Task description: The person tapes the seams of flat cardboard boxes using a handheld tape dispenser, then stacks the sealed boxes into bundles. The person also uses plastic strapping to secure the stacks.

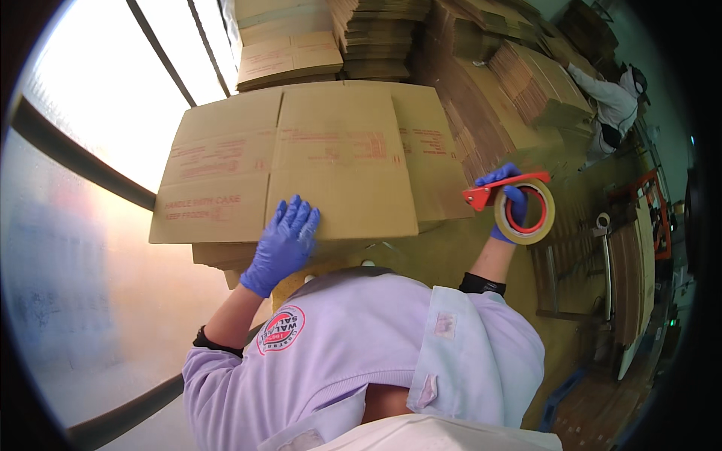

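A flattened cardboard box [338, 180] with red print lies on top of a stack in front of me. My left hand [284, 242], in a blue glove, rests flat on its near edge with the fingers stretched out. Off to the right of the stack, my right hand [502, 197], gloved the same way, grips a red tape dispenser [526, 180]. A wide roll of tape [549, 218] sits on the dispenser, and some of my fingers show through its core. Another cardboard sheet [432, 154] sticks out from under the top box on the right.
Tall piles of flat cardboard [380, 37] stand behind the stack and to the far right. A co-worker [618, 101] in white reaches toward the right pile. Framed window panes [75, 248] run along my left. A metal rack with boards [632, 263] stands at right.
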Motion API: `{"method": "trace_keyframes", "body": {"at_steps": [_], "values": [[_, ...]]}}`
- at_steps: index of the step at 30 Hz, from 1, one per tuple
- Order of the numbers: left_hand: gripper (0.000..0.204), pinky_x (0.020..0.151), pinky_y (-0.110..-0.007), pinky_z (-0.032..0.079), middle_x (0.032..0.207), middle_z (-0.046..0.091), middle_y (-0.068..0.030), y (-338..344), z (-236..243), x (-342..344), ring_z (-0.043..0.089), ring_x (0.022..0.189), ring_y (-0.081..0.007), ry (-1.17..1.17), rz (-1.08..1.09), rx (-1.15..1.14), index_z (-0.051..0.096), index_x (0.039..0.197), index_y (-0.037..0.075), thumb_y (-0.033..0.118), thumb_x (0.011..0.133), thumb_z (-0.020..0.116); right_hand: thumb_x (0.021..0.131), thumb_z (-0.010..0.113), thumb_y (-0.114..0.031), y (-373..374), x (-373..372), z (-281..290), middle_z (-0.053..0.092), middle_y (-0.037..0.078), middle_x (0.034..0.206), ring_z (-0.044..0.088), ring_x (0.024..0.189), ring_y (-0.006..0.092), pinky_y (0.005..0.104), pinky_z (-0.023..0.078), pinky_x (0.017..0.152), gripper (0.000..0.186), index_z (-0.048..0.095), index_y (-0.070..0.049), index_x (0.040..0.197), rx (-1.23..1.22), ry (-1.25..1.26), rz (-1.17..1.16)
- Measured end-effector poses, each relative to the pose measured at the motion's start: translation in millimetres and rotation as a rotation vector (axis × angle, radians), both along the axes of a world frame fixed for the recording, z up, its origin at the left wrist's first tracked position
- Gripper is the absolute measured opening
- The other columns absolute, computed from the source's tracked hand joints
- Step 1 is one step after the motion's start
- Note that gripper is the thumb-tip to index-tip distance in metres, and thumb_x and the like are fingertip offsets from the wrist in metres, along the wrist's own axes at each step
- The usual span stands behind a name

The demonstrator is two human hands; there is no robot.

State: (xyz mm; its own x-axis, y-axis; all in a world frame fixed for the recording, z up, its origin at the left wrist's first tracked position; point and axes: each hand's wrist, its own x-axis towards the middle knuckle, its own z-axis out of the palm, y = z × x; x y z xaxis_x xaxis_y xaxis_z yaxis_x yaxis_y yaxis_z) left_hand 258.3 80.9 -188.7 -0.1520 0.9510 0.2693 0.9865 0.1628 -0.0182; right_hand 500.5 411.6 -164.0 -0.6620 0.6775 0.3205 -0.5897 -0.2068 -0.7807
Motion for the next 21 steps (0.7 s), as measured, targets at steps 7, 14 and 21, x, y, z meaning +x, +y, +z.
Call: {"method": "trace_keyframes", "body": {"at_steps": [7, 14, 21], "values": [[0.063, 0.099, -0.05, 0.026, 0.129, 0.038, -0.0173, 86, 24, 48, 0.029, 0.124, -0.0357, -0.062, -0.047, -0.017, 0.043, 0.124, 0.008, 0.035, 0.071, 0.064, 0.06, 0.063, -0.014, 25, 60, -104, 0.06, 0.019, 0.09, 0.061, 0.072, 0.0298, 0.0375, 0.05, 0.073, 0.067, 0.038, 0.009, 0.118, -0.16, -0.375, -0.146], [0.106, 0.101, -0.05, 0.019, 0.137, 0.024, -0.0214, 72, 6, 21, 0.021, 0.128, -0.0355, -0.169, 0.059, -0.165, 0.028, 0.135, 0.012, 0.057, 0.05, 0.071, 0.059, 0.067, -0.023, 4, 53, -90, 0.06, 0.017, 0.074, 0.062, 0.068, 0.03, 0.0387, 0.051, 0.066, 0.075, 0.036, 0.015, 0.116, -0.027, 0.048, 0.431], [0.061, 0.085, -0.038, 0.04, 0.116, 0.051, -0.0129, 66, 45, -12, 0.048, 0.101, -0.0302, 0.135, 0.027, 0.242, 0.044, 0.124, 0.013, 0.016, 0.068, 0.067, 0.074, 0.068, -0.035, 39, -21, -24, 0.061, 0.015, 0.084, 0.06, 0.084, 0.0298, 0.0411, 0.045, 0.082, 0.103, -0.005, 0.009, 0.132, 0.472, 0.592, 0.891]]}}
